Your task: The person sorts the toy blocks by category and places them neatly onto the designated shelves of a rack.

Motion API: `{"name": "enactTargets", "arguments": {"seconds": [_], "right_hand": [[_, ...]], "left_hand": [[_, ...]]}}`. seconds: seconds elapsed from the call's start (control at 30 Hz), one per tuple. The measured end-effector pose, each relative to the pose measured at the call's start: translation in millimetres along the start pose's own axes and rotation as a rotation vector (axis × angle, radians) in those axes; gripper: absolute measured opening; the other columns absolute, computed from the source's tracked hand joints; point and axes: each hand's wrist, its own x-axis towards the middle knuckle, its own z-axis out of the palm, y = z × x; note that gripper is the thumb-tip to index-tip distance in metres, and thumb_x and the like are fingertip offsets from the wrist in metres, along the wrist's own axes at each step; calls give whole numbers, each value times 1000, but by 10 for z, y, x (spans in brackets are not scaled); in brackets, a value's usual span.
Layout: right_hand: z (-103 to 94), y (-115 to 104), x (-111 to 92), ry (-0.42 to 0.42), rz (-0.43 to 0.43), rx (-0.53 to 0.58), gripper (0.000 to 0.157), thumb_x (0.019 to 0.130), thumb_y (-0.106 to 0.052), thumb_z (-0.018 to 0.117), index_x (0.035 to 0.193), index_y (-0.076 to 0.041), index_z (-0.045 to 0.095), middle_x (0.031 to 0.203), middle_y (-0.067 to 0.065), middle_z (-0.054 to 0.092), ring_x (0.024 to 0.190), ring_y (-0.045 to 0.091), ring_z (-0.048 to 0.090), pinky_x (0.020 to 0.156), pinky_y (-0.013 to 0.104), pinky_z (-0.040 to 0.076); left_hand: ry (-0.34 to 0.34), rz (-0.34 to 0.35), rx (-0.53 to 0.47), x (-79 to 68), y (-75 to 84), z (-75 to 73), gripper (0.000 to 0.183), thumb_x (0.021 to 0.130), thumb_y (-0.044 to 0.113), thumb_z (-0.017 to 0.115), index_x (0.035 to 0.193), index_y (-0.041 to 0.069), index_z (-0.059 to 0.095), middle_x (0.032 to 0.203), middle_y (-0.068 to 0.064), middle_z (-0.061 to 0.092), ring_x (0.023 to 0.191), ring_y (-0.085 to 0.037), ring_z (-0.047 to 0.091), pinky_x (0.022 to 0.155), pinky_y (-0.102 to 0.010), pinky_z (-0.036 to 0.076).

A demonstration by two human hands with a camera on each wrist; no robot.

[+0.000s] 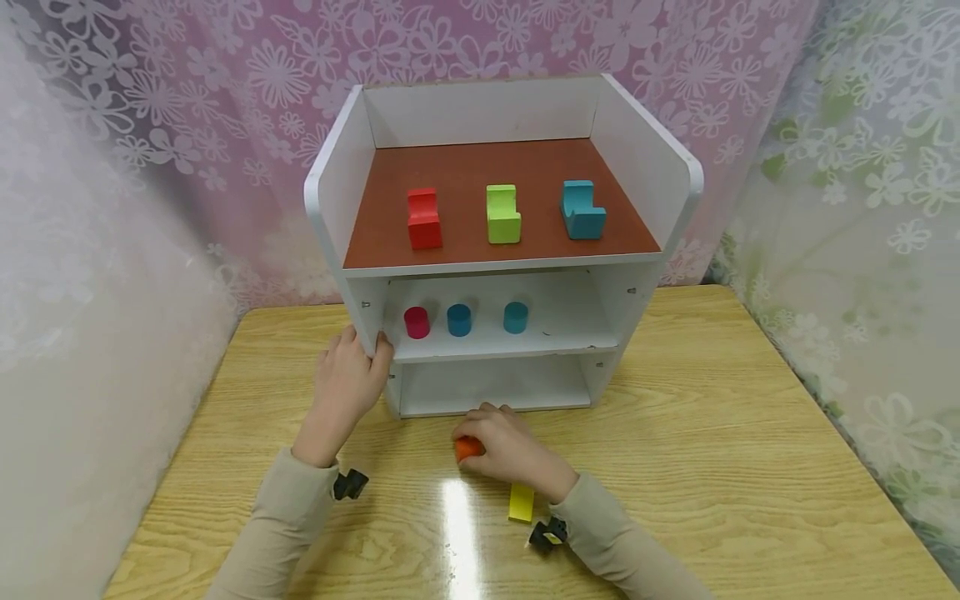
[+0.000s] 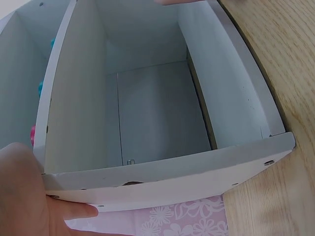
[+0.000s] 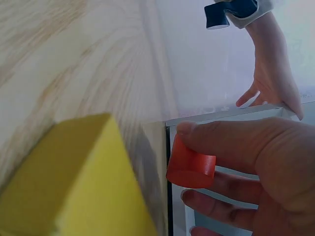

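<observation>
My right hand (image 1: 510,446) pinches a small orange cylinder block (image 1: 469,448) between thumb and fingers, just in front of the shelf unit's base. In the right wrist view the cylinder (image 3: 189,164) looks red-orange and tilted, the thumb across its side. A yellow block (image 1: 521,503) lies on the table below that hand. My left hand (image 1: 347,375) grips the left side panel (image 1: 358,308) of the white shelf unit, thumb at the front edge and fingers along the outside. From the left wrist view, part of this hand (image 2: 22,191) shows at the panel's edge.
On the brown top stand notched blocks: red (image 1: 424,221), green (image 1: 503,217) and teal (image 1: 582,212). The middle shelf holds crimson (image 1: 417,322), blue (image 1: 459,320) and teal (image 1: 515,317) cylinders. Below is the bottom compartment (image 1: 491,383). The wooden table (image 1: 720,433) extends to both sides.
</observation>
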Motion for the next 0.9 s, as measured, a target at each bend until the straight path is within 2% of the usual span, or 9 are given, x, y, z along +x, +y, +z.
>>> {"name": "enactTargets", "arguments": {"seconds": [0.33,0.6,0.9], "right_hand": [[-91,-33,-29,21,-47,46,32,81,-30,83,109,-16,76,108,-4,68,95,15,55,77,33,44],[-175,-51,-56,33,-57,99,32,82,-28,82,109,-14,75,105,-5,68,94,15,57,83,35,46],[-368,-141,-108,63,-77,148,27,80,-21,84,104,-15,74,97,-8,67,90,15,57,82,35,45]], "left_hand": [[6,-2,3,-1,-9,8,45,102,35,34,118,4,61,95,-15,59,84,-40,57,69,-52,44],[-1,0,5,5,-11,6,47,102,36,33,124,3,60,98,-17,60,84,-40,56,70,-54,45],[5,4,4,1,-19,18,45,102,35,33,118,4,61,97,-15,60,83,-39,56,69,-52,45]]}}
